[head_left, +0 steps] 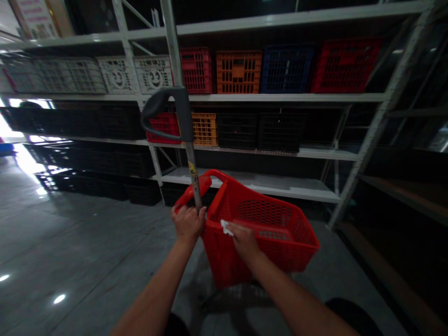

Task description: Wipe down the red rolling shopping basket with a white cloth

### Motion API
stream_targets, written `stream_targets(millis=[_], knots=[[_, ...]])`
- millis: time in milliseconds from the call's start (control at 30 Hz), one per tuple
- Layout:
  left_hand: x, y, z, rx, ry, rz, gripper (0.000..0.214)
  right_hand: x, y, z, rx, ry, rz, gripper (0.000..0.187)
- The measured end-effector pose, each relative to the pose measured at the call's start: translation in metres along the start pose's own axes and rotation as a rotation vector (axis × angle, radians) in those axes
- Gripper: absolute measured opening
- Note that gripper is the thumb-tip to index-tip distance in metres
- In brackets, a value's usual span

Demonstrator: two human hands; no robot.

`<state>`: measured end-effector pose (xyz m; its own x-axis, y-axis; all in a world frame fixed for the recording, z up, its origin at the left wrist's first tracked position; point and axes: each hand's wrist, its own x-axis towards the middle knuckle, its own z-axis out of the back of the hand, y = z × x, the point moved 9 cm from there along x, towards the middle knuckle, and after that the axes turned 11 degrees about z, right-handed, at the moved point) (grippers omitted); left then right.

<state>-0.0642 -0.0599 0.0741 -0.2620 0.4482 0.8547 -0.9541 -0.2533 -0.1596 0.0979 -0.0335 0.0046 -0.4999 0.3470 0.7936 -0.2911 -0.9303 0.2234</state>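
Note:
A red plastic shopping cart (pixel 259 233) stands in front of me, its basket stretching away to the right. From its handle end rises a metal pole (pixel 194 179) with a grey loop grip (pixel 184 114) partway up. My left hand (pixel 189 223) is closed around the near end of the cart's red handle (pixel 191 192), beside the foot of the pole. In my right hand (pixel 244 240) is a crumpled white tissue (pixel 226 227), pinched by the fingers against the near rim of the basket. My palm hides part of that rim.
Behind the cart runs a white metal shelving rack (pixel 280 97) holding several plastic crates, among them an orange crate (pixel 238 72), a blue crate (pixel 287 68) and a white crate (pixel 154 74). Black crates (pixel 142 191) line the bottom left. Grey floor (pixel 80 247) lies to the left.

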Motion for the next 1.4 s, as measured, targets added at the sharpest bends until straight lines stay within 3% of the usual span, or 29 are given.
stream_targets(millis=[133, 200, 433, 500, 567, 767, 833, 933, 1100, 1167, 1267, 1400], knots=[[-0.001, -0.014, -0.004, -0.008, 0.015, -0.005, 0.043, 0.039, 0.026, -0.019, -0.001, -0.02, 0.084, 0.042], [0.001, -0.015, -0.004, -0.009, 0.024, -0.015, 0.042, 0.041, 0.028, -0.02, -0.009, 0.011, 0.121, 0.043], [0.004, -0.01, -0.005, 0.0, 0.043, -0.03, 0.041, -0.042, -0.009, 0.02, -0.143, 0.117, 0.125, 0.046], [0.005, -0.011, -0.006, 0.005, 0.037, -0.034, 0.042, -0.052, -0.012, 0.026, -0.169, 0.119, 0.099, 0.047], [0.004, -0.012, -0.006, 0.017, 0.028, -0.036, 0.043, -0.043, -0.006, 0.021, -0.16, 0.111, 0.07, 0.045], [0.003, -0.013, -0.003, 0.037, -0.011, -0.053, 0.04, 0.029, 0.025, -0.021, -0.058, 0.02, 0.042, 0.04], [0.003, -0.013, -0.002, 0.027, -0.019, -0.059, 0.039, 0.033, 0.027, -0.024, -0.067, 0.009, 0.054, 0.041], [0.004, -0.013, -0.002, 0.02, -0.007, -0.062, 0.039, 0.002, 0.012, -0.006, -0.115, 0.044, 0.06, 0.045], [0.006, -0.013, -0.003, 0.051, 0.003, -0.043, 0.042, -0.091, -0.032, 0.059, -0.226, 0.1, -0.023, 0.057], [0.006, -0.014, -0.003, 0.061, 0.0, -0.048, 0.043, -0.107, -0.039, 0.075, -0.265, 0.075, -0.063, 0.06], [0.005, -0.017, -0.002, 0.08, -0.01, -0.052, 0.043, -0.087, -0.031, 0.065, -0.261, 0.03, -0.098, 0.057], [0.005, -0.018, -0.001, 0.099, -0.016, -0.04, 0.043, -0.021, -0.003, 0.009, -0.162, 0.082, -0.058, 0.05]])
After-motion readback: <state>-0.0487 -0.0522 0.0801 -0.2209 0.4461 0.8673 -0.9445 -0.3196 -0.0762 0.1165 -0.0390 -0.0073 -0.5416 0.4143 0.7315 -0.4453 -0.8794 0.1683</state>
